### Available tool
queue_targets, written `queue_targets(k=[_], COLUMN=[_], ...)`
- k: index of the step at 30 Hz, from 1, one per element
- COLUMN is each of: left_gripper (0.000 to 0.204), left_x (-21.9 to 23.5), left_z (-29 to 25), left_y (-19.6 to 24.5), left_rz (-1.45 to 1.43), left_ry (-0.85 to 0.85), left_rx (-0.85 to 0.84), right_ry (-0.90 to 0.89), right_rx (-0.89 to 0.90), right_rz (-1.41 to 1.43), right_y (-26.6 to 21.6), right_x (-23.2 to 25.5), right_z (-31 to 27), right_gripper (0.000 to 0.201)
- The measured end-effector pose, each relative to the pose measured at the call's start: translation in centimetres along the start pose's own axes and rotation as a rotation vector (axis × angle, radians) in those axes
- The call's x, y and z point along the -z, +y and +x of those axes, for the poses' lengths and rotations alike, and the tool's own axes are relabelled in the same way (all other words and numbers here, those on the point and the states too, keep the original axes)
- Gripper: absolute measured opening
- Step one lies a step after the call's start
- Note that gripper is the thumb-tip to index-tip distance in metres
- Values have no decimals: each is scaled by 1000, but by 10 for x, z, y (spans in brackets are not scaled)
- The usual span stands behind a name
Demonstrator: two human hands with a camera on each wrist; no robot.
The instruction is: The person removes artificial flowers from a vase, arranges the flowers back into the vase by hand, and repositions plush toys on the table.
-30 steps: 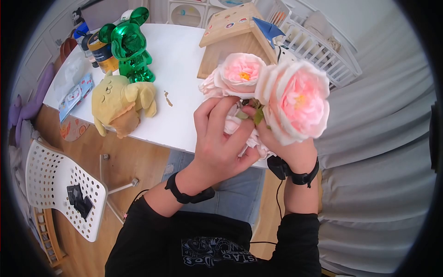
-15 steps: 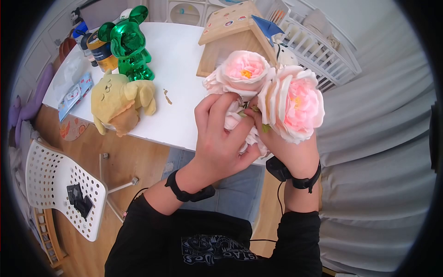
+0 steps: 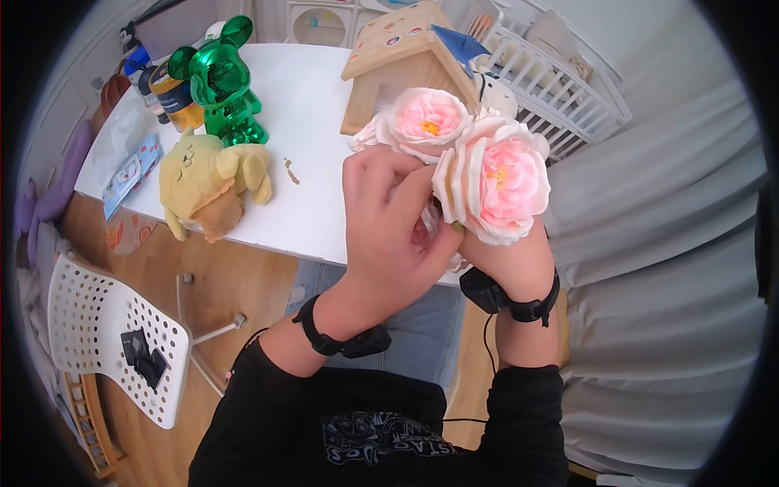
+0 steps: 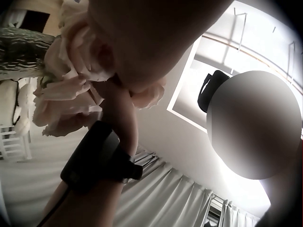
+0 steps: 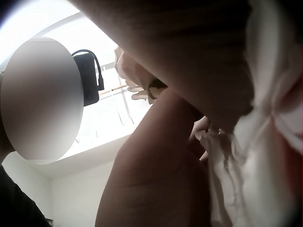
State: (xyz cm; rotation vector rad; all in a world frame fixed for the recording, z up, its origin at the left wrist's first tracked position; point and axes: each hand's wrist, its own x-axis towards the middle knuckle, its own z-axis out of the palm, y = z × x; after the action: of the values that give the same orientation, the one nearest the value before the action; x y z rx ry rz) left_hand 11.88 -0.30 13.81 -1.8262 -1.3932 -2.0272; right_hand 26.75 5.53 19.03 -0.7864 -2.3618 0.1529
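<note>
Pink flowers (image 3: pixel 505 180) are up by the white table (image 3: pixel 304 215), with my left hand (image 3: pixel 381 235) curled round them, my right hand (image 3: pixel 515 261) too hidden to tell, and they look light and squashy, best held under the petals.

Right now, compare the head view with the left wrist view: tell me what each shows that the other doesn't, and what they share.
Only the head view: the green bear figure, the yellow plush and the white chair.

Only the left wrist view: the ceiling and the black device beside a blurred-out head.

Both: the pink flowers, the curtain and the black right wrist camera.
</note>
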Motion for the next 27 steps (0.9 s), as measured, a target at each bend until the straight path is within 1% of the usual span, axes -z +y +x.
queue_targets(k=[2,4,5,7,8,10,11,13,14,16,17,19,20,22,23,25,26,27], left_gripper=[34,30,30,29,29,30,30,32,32,35,35,38,38,38,38,34,34,33], left_x=[0,2,3,5,6,9,10,13,13,13,12,9,9,12,12,12,13,14], left_z=[4,8,10,14,15,18,18,17,17,16,15,15,17,20,20,22,22,21], left_y=[0,-4,-6,-11,-11,-10,-10,-10,-10,-9,-9,-10,-10,-11,-12,-14,-14,-15], left_rz=[-11,46,45,136,137,160,161,163,163,177,176,90,89,60,60,18,15,8], left_ry=[8,6,3,-43,-46,-37,-38,-63,-65,-68,-72,-68,-70,-116,-118,-150,-156,-158], left_rx=[-30,-50,-50,-56,-55,-54,-58,-50,-49,-49,-48,-23,-26,-10,-9,36,33,15], right_ry=[8,-46,-45,-79,-79,-81,-77,-90,-90,-54,-54,30,33,378,378,288,273,277], right_rx=[-6,-5,-8,15,13,50,49,-35,-36,-96,-101,-156,-157,-97,-98,292,298,294], right_rz=[13,2,3,-251,-249,-283,-282,-108,-107,49,50,126,126,350,350,86,32,30], right_y=[-1,1,0,-3,-5,-9,-9,-8,-7,-7,-9,-18,-21,-24,-21,-12,-16,-14], right_x=[1,0,-1,-3,-2,2,3,5,6,6,8,15,19,27,31,39,38,34], right_z=[0,2,3,6,6,5,3,-3,-5,-10,-13,-15,-17,-19,-17,-6,0,3], right_gripper=[43,43,43,39,39,13,13,19,19,24,24,36,36,48,48,76,66,66])
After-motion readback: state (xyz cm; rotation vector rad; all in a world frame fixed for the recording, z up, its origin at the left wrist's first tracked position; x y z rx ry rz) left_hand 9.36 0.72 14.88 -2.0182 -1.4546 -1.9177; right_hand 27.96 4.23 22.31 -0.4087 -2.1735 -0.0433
